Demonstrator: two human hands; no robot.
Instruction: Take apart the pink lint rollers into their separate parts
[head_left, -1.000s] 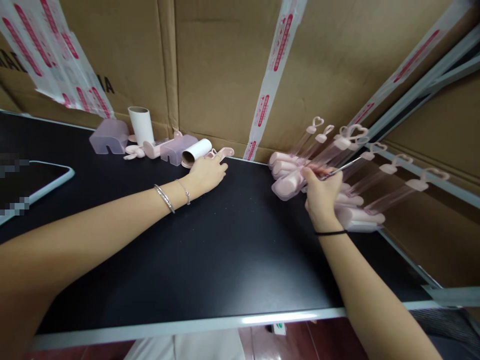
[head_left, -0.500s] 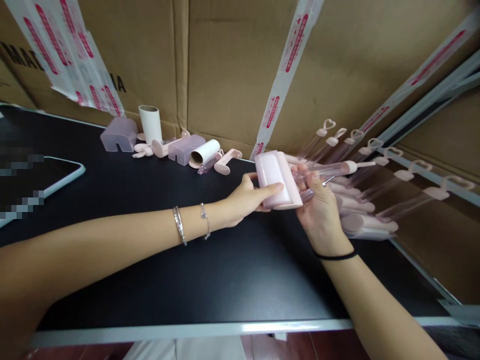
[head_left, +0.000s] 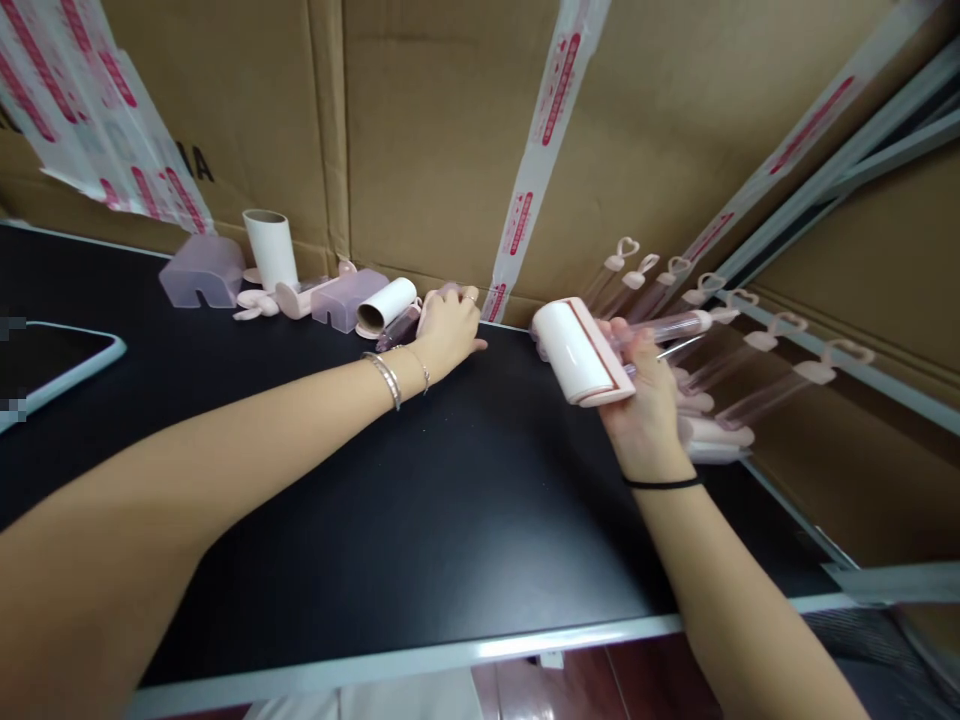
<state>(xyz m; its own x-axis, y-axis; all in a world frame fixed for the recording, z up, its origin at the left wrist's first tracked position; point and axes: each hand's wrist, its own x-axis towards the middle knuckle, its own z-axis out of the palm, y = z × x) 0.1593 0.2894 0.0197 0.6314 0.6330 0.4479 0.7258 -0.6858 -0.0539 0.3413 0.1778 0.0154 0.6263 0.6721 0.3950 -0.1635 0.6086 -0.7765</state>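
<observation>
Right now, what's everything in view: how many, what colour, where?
roller: one, white and pink, in right hand
metal tool: one, silver, at right hand
other rollers: about seven, pink, heart loops, back right
paper tubes: two, white, back left
covers: at least two, translucent lilac, back left
small parts: several, pink, among tubes
phone or tablet: one, dark, blue edge, far left
table: one, black, centre
cardboard: count unclear, brown, behind table
tape strips: several, white and red, on cardboard
metal frame: one, grey, right
floor: one, reddish, below
bracelets: at least two, silver, by left hand
wristband: one, black, by right hand
left hand: one, at small parts
right hand: one, gripping roller
</observation>
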